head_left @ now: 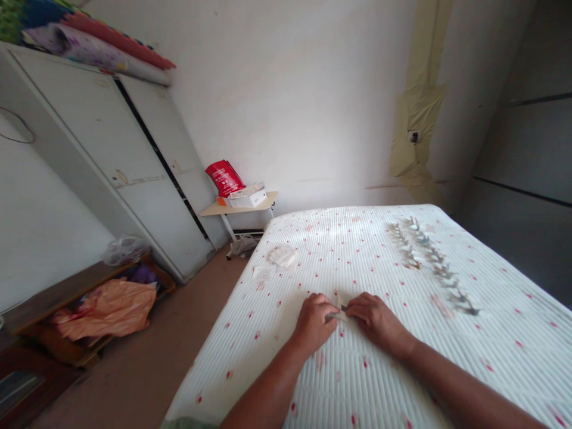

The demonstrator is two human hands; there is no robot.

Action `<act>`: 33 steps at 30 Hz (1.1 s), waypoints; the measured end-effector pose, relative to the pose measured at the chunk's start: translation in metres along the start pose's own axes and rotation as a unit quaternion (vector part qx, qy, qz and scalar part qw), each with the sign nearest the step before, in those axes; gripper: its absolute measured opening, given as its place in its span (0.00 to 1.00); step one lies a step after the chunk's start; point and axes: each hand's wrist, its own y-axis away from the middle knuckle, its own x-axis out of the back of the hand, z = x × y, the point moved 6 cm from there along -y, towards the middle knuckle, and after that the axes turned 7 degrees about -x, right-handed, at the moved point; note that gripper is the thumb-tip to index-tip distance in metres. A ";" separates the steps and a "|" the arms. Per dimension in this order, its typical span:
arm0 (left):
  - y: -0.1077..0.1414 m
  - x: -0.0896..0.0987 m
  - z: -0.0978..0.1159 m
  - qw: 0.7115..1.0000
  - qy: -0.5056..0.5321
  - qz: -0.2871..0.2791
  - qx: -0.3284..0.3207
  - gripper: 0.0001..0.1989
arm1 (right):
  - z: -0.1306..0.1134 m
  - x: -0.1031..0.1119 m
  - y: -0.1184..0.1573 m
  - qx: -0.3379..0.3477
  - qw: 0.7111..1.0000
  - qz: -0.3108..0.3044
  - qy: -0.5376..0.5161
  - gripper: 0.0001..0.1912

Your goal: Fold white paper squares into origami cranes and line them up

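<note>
My left hand (pixel 314 322) and my right hand (pixel 374 317) meet over the middle of the bed. Between their pinched fingertips is a small piece of folded paper (pixel 340 313), pale with a dark part; its exact shape is partly hidden by the fingers. Off to the right, several small folded paper figures (pixel 440 268), like paper cranes, stand in two slanting rows on the quilted cover (pixel 330 238). To the left of my hands lies a pile of printed paper pieces (pixel 282 256), with loose pieces (pixel 261 273) beside it.
Behind the bed's far left corner stands a small table (pixel 208 210) with a red bag (pixel 224 177) and a white box (pixel 248 199). A grey cabinet (pixel 147 161) and a low wooden bench (pixel 31 307) with an orange plastic bag (pixel 109 313) are on the left.
</note>
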 end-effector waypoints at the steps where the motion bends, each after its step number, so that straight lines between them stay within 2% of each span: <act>1: 0.000 -0.001 -0.002 1.000 0.011 0.002 -0.001 0.10 | 0.001 0.000 0.000 -0.004 1.000 0.004 -0.005 0.14; 6: 0.000 -0.002 -0.002 1.000 0.004 0.002 0.007 0.14 | 0.005 -0.001 -0.001 -0.008 1.000 0.011 -0.021 0.15; 12: -0.001 -0.001 0.002 1.000 -0.004 -0.003 0.021 0.11 | 0.005 -0.002 -0.001 0.002 1.000 0.019 -0.025 0.16; 22: -0.002 -0.003 -0.004 0.999 0.015 0.002 0.030 0.11 | 0.004 -0.002 -0.002 -0.007 1.000 0.018 0.000 0.11; 33: -0.002 -0.002 -0.004 0.999 0.025 0.006 0.035 0.12 | 0.001 0.000 -0.002 0.025 0.999 0.032 0.028 0.09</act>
